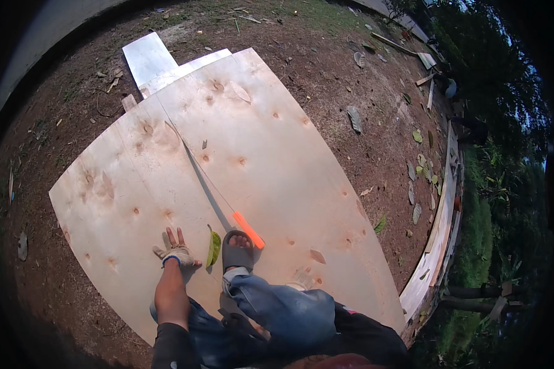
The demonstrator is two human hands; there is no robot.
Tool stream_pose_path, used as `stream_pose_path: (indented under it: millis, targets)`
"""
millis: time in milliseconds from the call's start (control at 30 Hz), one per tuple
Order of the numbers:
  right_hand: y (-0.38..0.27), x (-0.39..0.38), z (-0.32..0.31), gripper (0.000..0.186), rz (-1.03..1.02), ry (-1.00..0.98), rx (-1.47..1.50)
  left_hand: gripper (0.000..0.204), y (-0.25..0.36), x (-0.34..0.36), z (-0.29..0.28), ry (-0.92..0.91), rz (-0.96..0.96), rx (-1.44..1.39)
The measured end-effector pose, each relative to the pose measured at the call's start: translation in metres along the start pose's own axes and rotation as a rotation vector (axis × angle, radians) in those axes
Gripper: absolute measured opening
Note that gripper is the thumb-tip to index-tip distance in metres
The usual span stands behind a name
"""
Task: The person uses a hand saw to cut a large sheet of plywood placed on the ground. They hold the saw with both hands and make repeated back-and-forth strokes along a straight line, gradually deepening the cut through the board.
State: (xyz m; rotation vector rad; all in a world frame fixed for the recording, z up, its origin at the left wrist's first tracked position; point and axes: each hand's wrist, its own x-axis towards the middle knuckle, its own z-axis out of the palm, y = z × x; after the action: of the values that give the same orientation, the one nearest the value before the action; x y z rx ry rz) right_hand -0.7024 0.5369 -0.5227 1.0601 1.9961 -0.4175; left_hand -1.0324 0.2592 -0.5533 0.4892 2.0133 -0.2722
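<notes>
A large pale plywood sheet (271, 166) with brown knots lies under me. My left hand (178, 252), in a fingerless work glove, rests on it with the fingers spread. Close to my right knee, my right hand (300, 278), gloved and faint against the wood, lies on the sheet, partly hidden by my leg. What looks like a handsaw with an orange handle (248, 230) stands edge-on beside my sandaled foot (237, 249), its thin blade pointing away and casting a dark shadow. Neither hand touches it. A green leaf (213, 247) lies between my left hand and the foot.
Beyond the sheet's far edge, a white board (149, 58) sticks out. Brown soil (326, 80) with scattered dry leaves surrounds the plywood. Long timber strips (434, 246) lie along the right side, beside greenery. A pale wall (37, 37) borders the upper left.
</notes>
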Motion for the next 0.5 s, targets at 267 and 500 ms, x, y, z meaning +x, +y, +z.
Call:
stream_pose_path:
  millis: [267,500]
  targets:
    - [-0.047,0.04,-0.027,0.127,-0.21,0.166,0.111,0.134,-0.038,-0.022,-0.026,0.066,-0.067,-0.36]
    - [-0.096,0.056,-0.041,0.125,-0.218,0.133,0.048,0.121,-0.107,-0.033,0.11,-0.106,-0.369,0.042]
